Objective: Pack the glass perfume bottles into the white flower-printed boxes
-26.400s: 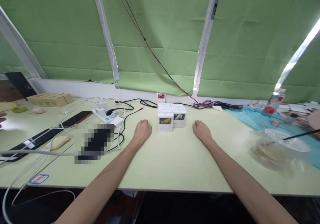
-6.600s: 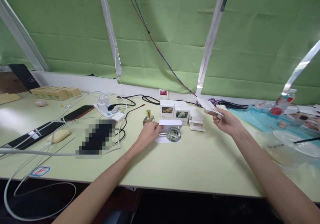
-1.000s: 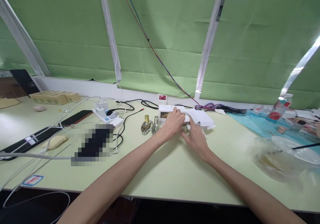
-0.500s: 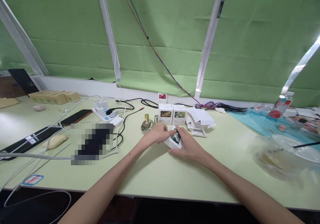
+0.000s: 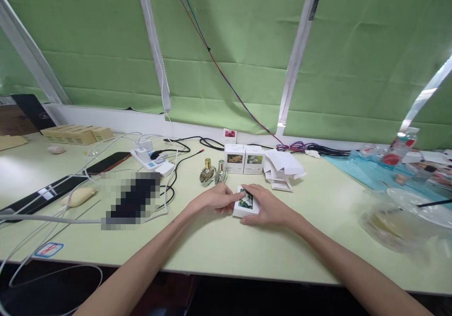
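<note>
Between my hands is a small white box [image 5: 243,207] with a white-flower picture on its face, low over or on the table. My left hand [image 5: 221,198] presses its thumb on the picture, its other fingers curled at the box's left side. My right hand [image 5: 268,206] wraps round the right side, thumb at the near edge. Just beyond stand two perfume bottles, one with a gold cap [image 5: 207,172] and one with a silver cap [image 5: 221,171]. Behind them are a white box with yellow flowers [image 5: 234,159] and another flower-picture box [image 5: 253,160].
Folded white cartons [image 5: 283,165] lie right of the boxes. A power strip [image 5: 151,163] with tangled cables is at left, beside a yellowish mouse-shaped object [image 5: 79,197]. A bagged bowl [image 5: 391,222] and a bottle [image 5: 400,149] on blue plastic [image 5: 356,170] are at right.
The white box has come down a little and turned so its flower picture faces up more squarely. My left hand has shifted lower, uncovering the silver-capped bottle.
</note>
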Motion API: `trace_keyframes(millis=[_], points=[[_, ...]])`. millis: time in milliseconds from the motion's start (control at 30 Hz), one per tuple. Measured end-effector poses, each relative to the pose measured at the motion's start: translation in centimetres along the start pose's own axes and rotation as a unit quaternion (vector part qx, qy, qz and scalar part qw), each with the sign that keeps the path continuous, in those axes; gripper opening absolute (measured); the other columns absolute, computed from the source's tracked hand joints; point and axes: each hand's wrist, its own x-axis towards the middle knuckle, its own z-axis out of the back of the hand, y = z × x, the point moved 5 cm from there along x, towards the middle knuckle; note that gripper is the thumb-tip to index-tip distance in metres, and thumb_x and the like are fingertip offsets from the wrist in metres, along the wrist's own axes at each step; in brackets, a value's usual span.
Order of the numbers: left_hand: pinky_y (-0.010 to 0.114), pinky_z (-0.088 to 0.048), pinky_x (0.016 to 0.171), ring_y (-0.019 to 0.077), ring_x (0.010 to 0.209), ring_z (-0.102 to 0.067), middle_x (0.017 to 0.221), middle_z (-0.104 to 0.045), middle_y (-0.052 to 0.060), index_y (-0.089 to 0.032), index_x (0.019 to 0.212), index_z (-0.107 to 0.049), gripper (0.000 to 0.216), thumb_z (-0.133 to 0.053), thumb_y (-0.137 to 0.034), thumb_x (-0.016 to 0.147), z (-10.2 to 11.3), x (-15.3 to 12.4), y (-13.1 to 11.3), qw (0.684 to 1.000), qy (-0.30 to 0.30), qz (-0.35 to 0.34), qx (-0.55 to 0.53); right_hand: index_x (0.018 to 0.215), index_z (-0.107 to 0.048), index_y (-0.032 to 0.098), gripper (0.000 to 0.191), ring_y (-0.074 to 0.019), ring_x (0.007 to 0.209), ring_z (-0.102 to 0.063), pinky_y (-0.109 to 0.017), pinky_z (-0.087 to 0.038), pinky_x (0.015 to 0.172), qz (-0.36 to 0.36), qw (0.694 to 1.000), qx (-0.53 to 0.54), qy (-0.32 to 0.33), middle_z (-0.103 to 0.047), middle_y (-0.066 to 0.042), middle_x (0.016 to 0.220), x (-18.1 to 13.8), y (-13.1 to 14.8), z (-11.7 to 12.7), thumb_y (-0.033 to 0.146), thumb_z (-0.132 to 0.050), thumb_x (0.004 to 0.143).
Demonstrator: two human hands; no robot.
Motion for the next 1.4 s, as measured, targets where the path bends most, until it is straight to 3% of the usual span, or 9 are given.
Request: trace_keyframes(millis=[200, 600, 800, 1267, 1400], points=[[0.025, -0.027, 0.045, 0.008, 0.045, -0.04, 0.057, -0.061, 0.003, -0.014, 0.059, -0.062, 0.073, -0.067, -0.087, 0.058, 0.3, 0.2, 0.8, 0.999, -0.012, 0.002, -0.053, 0.152, -0.044, 0.015, 0.095, -0.0337, 0.137, -0.049, -0.051, -0.04, 0.114, -0.001, 1.0, 0.013, -0.027, -0.051, -0.019, 0.15, -0.3, -0.2, 0.1, 0.05, -0.08, 0.072], [0.025, -0.036, 0.05, 0.0113, 0.045, -0.045, 0.049, -0.053, 0.001, -0.016, 0.056, -0.057, 0.071, -0.057, -0.086, 0.071, 0.4, 0.0, 0.4, 0.999, -0.038, -0.022, 0.02, 0.149, -0.047, 0.012, 0.089, -0.0337, 0.139, -0.048, -0.051, -0.039, 0.116, -0.004, 0.999, -0.001, -0.043, -0.052, -0.02, 0.15, -0.4, 0.4, 0.3, 0.045, -0.08, 0.073], [0.025, -0.032, 0.048, 0.0102, 0.046, -0.044, 0.052, -0.055, 0.001, -0.015, 0.056, -0.057, 0.07, -0.065, -0.084, 0.064, 0.1, 0.0, 0.4, 0.999, -0.034, -0.016, -0.019, 0.149, -0.047, 0.013, 0.088, -0.034, 0.137, -0.049, -0.052, -0.041, 0.114, 0.004, 0.999, -0.008, -0.046, -0.053, -0.019, 0.149, -0.4, 0.5, 0.3, 0.045, -0.079, 0.074], [0.026, -0.009, 0.047, 0.005, 0.046, -0.025, 0.051, -0.04, -0.006, -0.016, 0.06, -0.051, 0.067, -0.079, -0.078, 0.052, -0.6, 0.2, 0.3, 0.992, -0.022, 0.035, -0.122, 0.149, -0.046, 0.011, 0.094, -0.0327, 0.138, -0.05, -0.048, -0.039, 0.115, 0.011, 0.998, -0.009, -0.063, -0.053, -0.02, 0.149, -0.1, -0.7, 0.4, 0.054, -0.08, 0.073], [0.026, -0.014, 0.047, 0.0059, 0.046, -0.031, 0.053, -0.045, -0.004, -0.016, 0.059, -0.051, 0.066, -0.08, -0.075, 0.054, -0.3, 0.1, 0.5, 0.99, -0.051, 0.041, -0.128, 0.148, -0.046, 0.019, 0.087, -0.0318, 0.132, -0.054, -0.047, -0.044, 0.109, -0.048, 0.995, -0.011, -0.089, -0.059, -0.015, 0.142, -0.2, -1.5, 1.7, 0.059, -0.076, 0.076]])
